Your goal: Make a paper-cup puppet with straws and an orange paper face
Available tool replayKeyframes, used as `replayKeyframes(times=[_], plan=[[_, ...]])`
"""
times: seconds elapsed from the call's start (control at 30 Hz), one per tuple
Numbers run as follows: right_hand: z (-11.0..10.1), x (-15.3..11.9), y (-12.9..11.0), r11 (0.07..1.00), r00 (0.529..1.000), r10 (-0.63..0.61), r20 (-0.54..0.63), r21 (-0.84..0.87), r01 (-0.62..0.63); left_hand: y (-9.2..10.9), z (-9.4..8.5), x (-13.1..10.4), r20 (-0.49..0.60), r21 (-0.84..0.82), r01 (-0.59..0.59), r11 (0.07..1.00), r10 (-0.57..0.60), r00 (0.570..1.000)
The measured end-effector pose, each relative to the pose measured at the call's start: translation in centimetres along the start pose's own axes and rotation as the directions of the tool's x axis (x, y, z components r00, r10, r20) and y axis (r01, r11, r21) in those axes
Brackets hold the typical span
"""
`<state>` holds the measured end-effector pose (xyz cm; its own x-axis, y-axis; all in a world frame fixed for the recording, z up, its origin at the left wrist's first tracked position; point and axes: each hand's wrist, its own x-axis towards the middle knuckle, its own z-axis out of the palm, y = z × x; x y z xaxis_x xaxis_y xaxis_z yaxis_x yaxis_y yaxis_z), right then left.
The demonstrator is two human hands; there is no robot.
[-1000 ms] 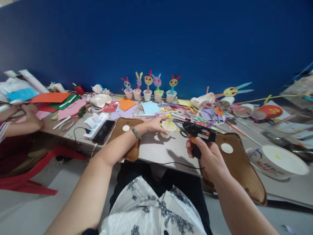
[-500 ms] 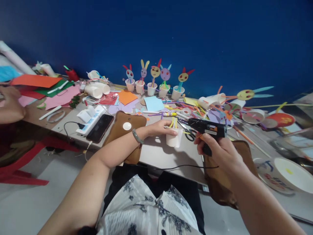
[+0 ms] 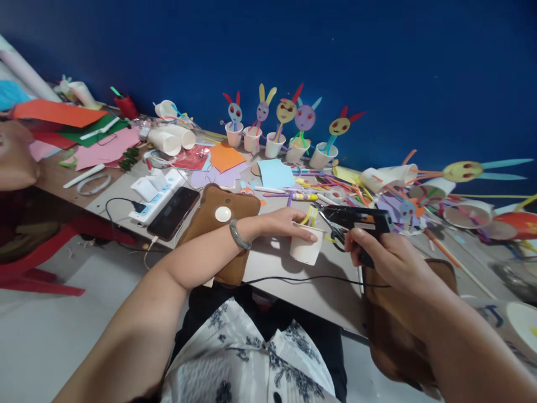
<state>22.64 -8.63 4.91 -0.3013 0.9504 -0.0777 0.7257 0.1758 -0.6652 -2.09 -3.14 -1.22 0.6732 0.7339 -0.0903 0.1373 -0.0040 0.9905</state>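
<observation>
Cup of white paper [image 3: 305,251], tilted, sits in the left hand [image 3: 289,225] near the front edge of the grey tabletop [image 3: 271,263]; whether its base touches the surface cannot be told. The left hand is clamped on the cup, with the thumb along its outer wall and the fingers at the far side of its rim. Yellow bent strips [image 3: 311,216] rise out of the cup's mouth. The right hand [image 3: 375,249] is closed around the handle of a black glue gun [image 3: 356,218], whose nozzle points left, toward the strips; whether it touches them is too small to tell. The two hands are apart, with black-handled scissors [image 3: 337,236] lying between them, partly hidden by the gun. A thin black cord [image 3: 310,278] runs along the front of the tabletop.

Behind the hands, five white cups with round paper faces on coloured stems [image 3: 274,145] stand in a row before a dark blue wall [image 3: 188,56]. A light blue paper sheet [image 3: 276,173] and an orange paper piece [image 3: 227,158] lie in front of the row. Under the left forearm is a brown padded pouch with a white disc [image 3: 235,207], and beside it a black smartphone [image 3: 174,212] next to a white and blue power strip [image 3: 163,196]. At the far left edge, part of another person's arm [image 3: 17,159] shows near coloured sheets.
</observation>
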Motion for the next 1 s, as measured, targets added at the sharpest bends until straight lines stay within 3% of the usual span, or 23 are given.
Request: replayKeyframes(times=[0.27, 0.63, 0.87, 1.0], plan=[[0.3, 0.4, 1.2, 0.998, 0.997, 0.067, 0.035, -0.019, -0.066, -0.2, 0.0, 0.0, 0.004, 0.058, -0.029, 0.998, 0.029, 1.000], [0.4, 0.3, 0.8, 0.977, 0.988, 0.156, -0.010, -0.147, -0.156, 0.4, -0.1, -0.3, 0.032, 0.094, 0.005, 0.996, -0.008, 0.999], [0.5, 0.4, 0.5, 0.965, 0.994, 0.108, -0.030, -0.238, -0.112, 0.0, -0.2, -0.1, 0.033, 0.116, -0.007, 0.993, 0.003, 0.999], [0.5, 0.3, 0.6, 0.990, 0.996, 0.094, -0.015, -0.102, -0.095, -0.3, -0.2, 0.0, 0.018, 0.122, -0.011, 0.992, 0.008, 1.000]])
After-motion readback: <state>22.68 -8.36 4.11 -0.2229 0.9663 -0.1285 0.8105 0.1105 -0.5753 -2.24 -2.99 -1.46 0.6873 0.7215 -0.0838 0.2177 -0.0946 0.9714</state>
